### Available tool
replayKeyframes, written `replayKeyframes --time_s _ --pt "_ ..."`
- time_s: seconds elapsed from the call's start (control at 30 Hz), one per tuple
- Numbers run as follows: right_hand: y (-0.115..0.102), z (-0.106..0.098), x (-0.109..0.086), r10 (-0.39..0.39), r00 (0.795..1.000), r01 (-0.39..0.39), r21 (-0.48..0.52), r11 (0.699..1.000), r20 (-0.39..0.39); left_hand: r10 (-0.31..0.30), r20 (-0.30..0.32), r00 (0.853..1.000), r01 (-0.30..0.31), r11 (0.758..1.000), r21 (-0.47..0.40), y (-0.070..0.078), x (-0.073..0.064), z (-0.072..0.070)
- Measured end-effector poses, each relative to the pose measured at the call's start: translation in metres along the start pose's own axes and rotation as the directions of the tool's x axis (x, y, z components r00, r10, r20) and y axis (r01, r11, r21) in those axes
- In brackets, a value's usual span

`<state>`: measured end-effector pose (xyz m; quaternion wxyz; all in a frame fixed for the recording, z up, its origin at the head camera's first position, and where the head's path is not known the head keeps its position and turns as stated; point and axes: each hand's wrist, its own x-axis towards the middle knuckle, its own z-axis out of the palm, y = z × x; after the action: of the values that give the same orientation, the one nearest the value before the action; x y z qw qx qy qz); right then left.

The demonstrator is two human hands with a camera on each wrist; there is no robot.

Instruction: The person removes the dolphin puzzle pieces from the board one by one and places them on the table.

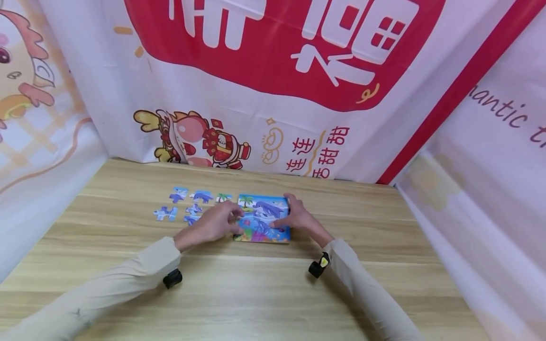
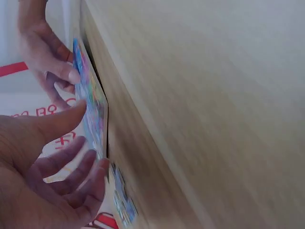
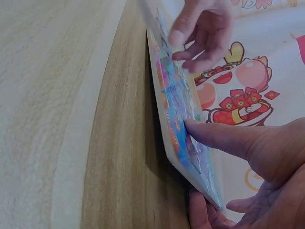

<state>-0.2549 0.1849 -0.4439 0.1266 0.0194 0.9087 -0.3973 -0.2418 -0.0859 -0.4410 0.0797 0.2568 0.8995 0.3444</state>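
A dolphin jigsaw puzzle in a flat board [image 1: 258,235] lies on the wooden table, showing dolphins, a palm tree and bright coral. My right hand [image 1: 297,217] grips its right side. The right thumb [image 3: 214,136] rests on the picture, while other fingers curl at the board's edge. Over the left edge hovers my left hand [image 1: 215,221], its thumb and fingers apart with nothing held between them. In the left wrist view, the left thumb [image 2: 66,121] overlaps the board and the fingers spread beside it. Part of the picture is hidden behind both hands.
Left of the board lie several loose puzzle pieces [image 1: 165,213], including a dolphin piece [image 1: 201,196] and a palm-tree piece [image 1: 223,198]. The left hand partly covers this group. Printed cloth [image 1: 273,99] hangs along the table's back and sides.
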Motion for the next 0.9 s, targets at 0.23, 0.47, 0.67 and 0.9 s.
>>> replayKeyframes --time_s 0.23,0.47,0.67,0.9 --pt "0.0 0.002 -0.005 0.011 0.999 -0.009 0.068 0.998 -0.033 0.031 0.012 0.999 -0.032 0.996 0.086 0.004 0.002 0.011" --pt "-0.004 0.009 -0.016 0.026 0.997 -0.021 0.058 0.998 -0.074 0.072 0.017 0.997 -0.074 0.993 0.088 0.004 0.003 0.013" --pt "-0.007 0.016 -0.017 0.002 0.995 -0.006 -0.049 0.999 -0.096 0.091 0.022 0.996 -0.093 0.992 0.088 0.004 0.006 0.014" --pt "-0.005 0.013 -0.007 0.007 0.994 -0.015 -0.078 0.997 -0.107 0.072 0.012 0.997 -0.072 0.992 0.102 0.007 0.017 0.016"
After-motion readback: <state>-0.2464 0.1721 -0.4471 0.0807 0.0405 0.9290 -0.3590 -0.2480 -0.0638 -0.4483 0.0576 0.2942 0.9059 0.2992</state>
